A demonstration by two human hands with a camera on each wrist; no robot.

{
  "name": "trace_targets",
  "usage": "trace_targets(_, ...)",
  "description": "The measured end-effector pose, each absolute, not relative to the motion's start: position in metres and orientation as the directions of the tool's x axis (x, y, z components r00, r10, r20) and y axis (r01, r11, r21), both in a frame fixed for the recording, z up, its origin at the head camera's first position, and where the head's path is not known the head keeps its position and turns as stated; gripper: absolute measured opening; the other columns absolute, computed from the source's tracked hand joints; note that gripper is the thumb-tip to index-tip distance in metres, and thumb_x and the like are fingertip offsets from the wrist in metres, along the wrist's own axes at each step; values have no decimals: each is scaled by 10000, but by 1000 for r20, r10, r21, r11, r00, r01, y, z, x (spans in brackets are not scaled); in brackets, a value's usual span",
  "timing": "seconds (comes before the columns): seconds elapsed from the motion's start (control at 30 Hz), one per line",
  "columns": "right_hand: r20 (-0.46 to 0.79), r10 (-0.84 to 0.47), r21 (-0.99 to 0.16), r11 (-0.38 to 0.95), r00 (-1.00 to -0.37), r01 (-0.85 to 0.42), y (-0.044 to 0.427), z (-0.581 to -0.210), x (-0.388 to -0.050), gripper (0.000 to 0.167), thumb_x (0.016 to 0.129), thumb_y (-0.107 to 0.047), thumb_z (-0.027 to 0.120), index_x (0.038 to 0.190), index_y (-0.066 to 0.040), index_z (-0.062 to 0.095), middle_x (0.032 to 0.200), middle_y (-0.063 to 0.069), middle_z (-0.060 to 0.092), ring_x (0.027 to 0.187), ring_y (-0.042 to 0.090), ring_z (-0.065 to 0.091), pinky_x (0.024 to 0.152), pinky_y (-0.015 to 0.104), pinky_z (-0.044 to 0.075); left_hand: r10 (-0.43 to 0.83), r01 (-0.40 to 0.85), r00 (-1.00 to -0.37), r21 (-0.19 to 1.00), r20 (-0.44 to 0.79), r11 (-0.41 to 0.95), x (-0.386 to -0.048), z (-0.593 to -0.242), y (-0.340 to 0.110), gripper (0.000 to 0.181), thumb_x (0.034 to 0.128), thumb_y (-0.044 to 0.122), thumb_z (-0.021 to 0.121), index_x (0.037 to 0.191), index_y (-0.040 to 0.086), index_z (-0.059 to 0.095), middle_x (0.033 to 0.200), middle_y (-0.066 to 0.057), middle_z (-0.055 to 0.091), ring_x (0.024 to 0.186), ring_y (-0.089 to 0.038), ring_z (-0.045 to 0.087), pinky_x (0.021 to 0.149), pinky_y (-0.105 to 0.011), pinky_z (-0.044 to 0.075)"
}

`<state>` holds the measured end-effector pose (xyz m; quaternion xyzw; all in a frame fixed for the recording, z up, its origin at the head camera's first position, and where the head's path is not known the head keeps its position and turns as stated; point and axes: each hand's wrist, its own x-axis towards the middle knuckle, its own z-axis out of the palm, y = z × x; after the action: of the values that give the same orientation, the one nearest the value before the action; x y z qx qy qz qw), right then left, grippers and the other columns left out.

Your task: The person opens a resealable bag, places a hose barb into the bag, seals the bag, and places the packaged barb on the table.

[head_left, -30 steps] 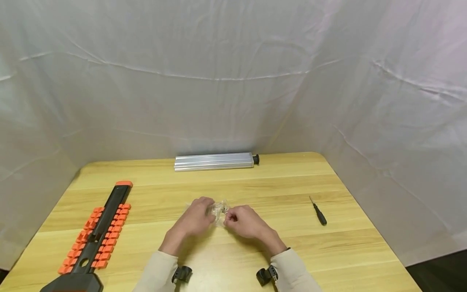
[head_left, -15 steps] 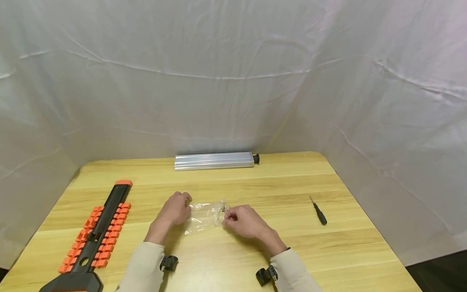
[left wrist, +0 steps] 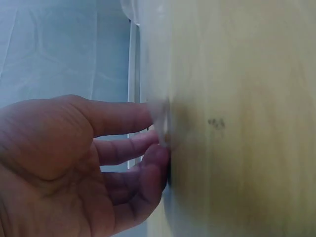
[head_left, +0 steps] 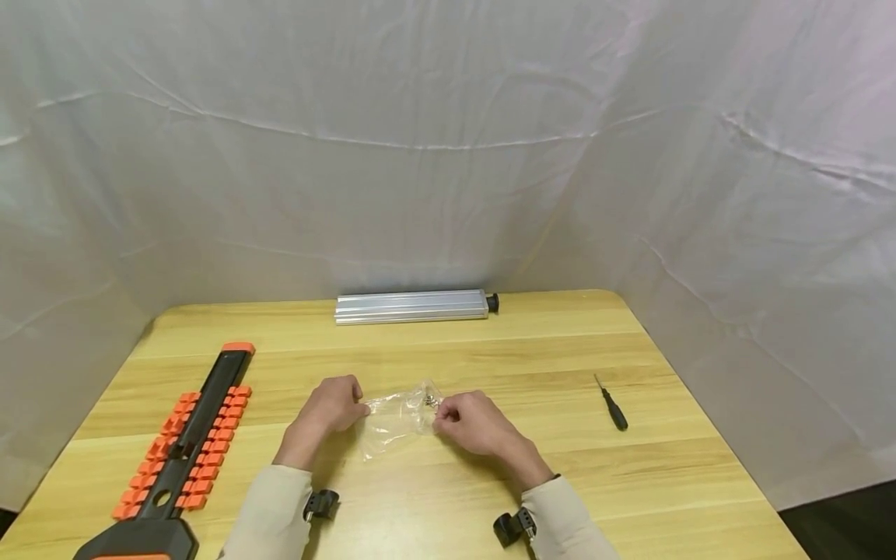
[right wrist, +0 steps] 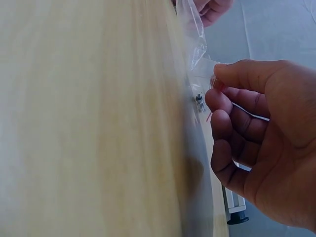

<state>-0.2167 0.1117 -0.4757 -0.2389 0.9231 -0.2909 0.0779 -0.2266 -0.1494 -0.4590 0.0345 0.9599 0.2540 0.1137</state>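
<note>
A clear plastic bag (head_left: 395,416) is stretched low over the table between the two hands. Small metal screws (head_left: 429,400) lie gathered at its right end; the right wrist view shows these dark metal pieces (right wrist: 199,101) beside the fingertips. The left hand (head_left: 330,404) pinches the bag's left edge between thumb and fingers, close to the wood. At the opposite end the right hand (head_left: 470,422) pinches the bag by thumb and index finger, its other fingers curled. A bit of red shows at that pinched edge in the right wrist view.
On the left lies a long black tool holder (head_left: 189,435) with orange clips along both sides. A silver aluminium profile (head_left: 411,307) with a black knob sits at the table's back edge. To the right is a black-handled screwdriver (head_left: 614,409). Grey-white cloth (head_left: 392,194) surrounds the table.
The left hand has moved left from beside the screws to the bag's far end, and the bag now lies spread out. The right hand has stayed nearly in place.
</note>
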Motion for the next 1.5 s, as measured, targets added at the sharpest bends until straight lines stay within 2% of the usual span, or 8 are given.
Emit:
trace_targets(0.4,-2,-493,-575,713,-870,-402,111,-475,-218,102,884,-193,644,803,-223,699,685,-149,598,618,13,511,639,181,451,96,-21,-974,503,-206,864,-221,-456,-151,108,831,138,723,805,78,637,793,-31,630,685,-162,534,610,-272,447)
trace_targets(0.6,-6,-493,-577,712,-870,-400,110,-475,-218,109,892,-197,641,801,-226,693,678,-142,590,612,18,503,638,186,446,115,14,-977,481,-181,876,-220,-458,-150,214,890,83,608,679,98,572,655,-13,543,587,-142,471,526,-237,370)
trace_targets(0.77,-10,-493,-573,716,-870,-399,111,-474,-218,105,898,-204,633,815,-225,695,687,-146,592,614,17,507,631,183,449,120,26,-982,528,-145,849,-219,-461,-150,166,899,51,540,738,93,537,684,-20,517,603,-151,458,539,-252,363)
trace_targets(0.93,-22,-471,-581,724,-882,-372,115,-470,-219,86,895,-201,636,842,-210,703,739,-126,624,650,36,537,630,190,471,129,27,-983,584,-134,811,-217,-461,-149,25,897,94,612,891,70,610,794,-33,601,658,-156,515,585,-269,425)
trace_targets(1.03,-29,-452,-574,738,-891,-355,118,-469,-222,73,892,-191,641,870,-196,711,788,-105,654,686,38,556,656,190,492,130,18,-981,596,-144,803,-214,-459,-148,61,878,96,624,922,60,645,832,-43,637,667,-155,534,614,-277,457)
trace_targets(1.1,-27,-437,-563,750,-899,-348,120,-468,-225,74,889,-181,645,899,-184,718,834,-88,676,721,38,571,683,193,507,136,23,-980,593,-146,805,-210,-459,-146,59,866,94,612,888,76,663,810,-26,636,660,-146,520,615,-271,448)
trace_targets(1.27,-25,-406,-523,784,-913,-334,123,-467,-236,109,897,-182,644,961,-168,731,937,-49,704,815,66,600,762,243,529,181,44,-970,612,-164,790,-199,-456,-136,166,841,87,573,686,111,627,606,25,535,535,-117,426,529,-241,361)
trace_targets(1.5,-44,-400,-490,807,-915,-329,126,-468,-255,114,926,-194,626,978,-179,728,963,-39,696,887,115,619,822,308,532,272,130,-951,611,-146,781,-185,-459,-116,293,785,117,618,519,169,505,479,85,407,463,-78,347,508,-231,341)
